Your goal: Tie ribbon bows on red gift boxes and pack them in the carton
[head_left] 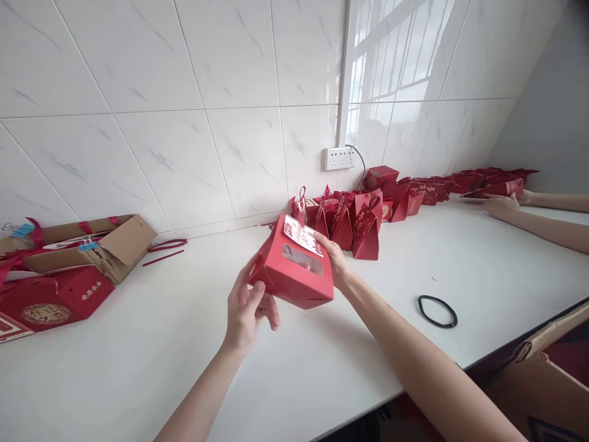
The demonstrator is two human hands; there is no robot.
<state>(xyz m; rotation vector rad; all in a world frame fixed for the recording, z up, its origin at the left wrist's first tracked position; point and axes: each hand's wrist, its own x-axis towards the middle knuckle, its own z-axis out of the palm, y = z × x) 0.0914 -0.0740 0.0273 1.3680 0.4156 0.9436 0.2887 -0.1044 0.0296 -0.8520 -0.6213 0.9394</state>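
Observation:
Tilted above the white table is a red gift box (294, 279) with a clear window in its side and a white-and-red printed panel near its top. My left hand (248, 310) grips its left end, thumb on the near edge and fingers beneath. At the box's upper right, my right hand (334, 258) holds it, with most of the fingers hidden behind. Just behind the box, finished-looking red gift boxes (365, 236) with ribbon loops stand in a row against the wall.
An open cardboard box (133, 239) with ribbons and clips lies at left, beside flat red box pieces (59, 301). A black band (437, 312) lies at right. Another person's hands (504, 205) touch red boxes at far right. A carton (543, 380) stands below the table edge.

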